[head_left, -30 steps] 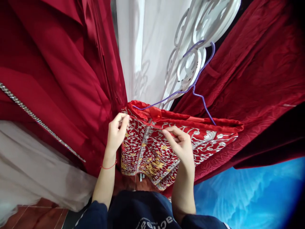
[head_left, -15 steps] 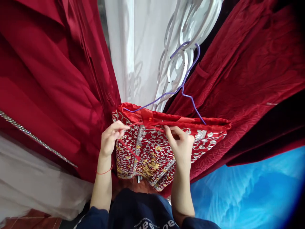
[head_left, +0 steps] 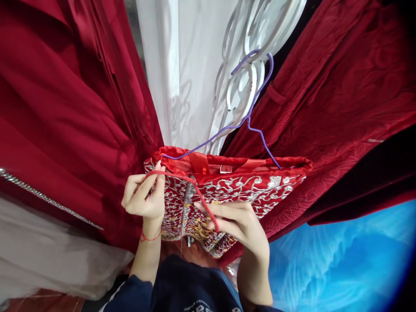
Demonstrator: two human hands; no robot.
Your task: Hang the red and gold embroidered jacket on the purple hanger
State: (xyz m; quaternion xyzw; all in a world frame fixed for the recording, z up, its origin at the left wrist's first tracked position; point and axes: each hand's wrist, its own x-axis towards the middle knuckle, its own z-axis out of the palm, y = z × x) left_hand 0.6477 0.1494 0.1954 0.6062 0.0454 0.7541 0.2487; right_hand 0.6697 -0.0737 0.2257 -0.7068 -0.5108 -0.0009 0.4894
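Note:
A red garment with silver and gold embroidery hangs on a purple wire hanger. My left hand is closed at the left end of its satin waistband, fingertips pinching a red cord. From there the cord runs along the waistband's front and slopes down to my right hand. That hand has its fingers apart, and the cord lies across them, its end near the thumb. A size label shows inside the waistband.
White scrollwork holds the hanger's hook, with white fabric behind it. Dark red garments hang to the left, and more red fabric to the right. Bright blue fabric lies at lower right.
My left hand has moved slightly left, up against the waistband's end. The right hand has dropped from the waistband and its fingers have spread. The cord now slants down to the right.

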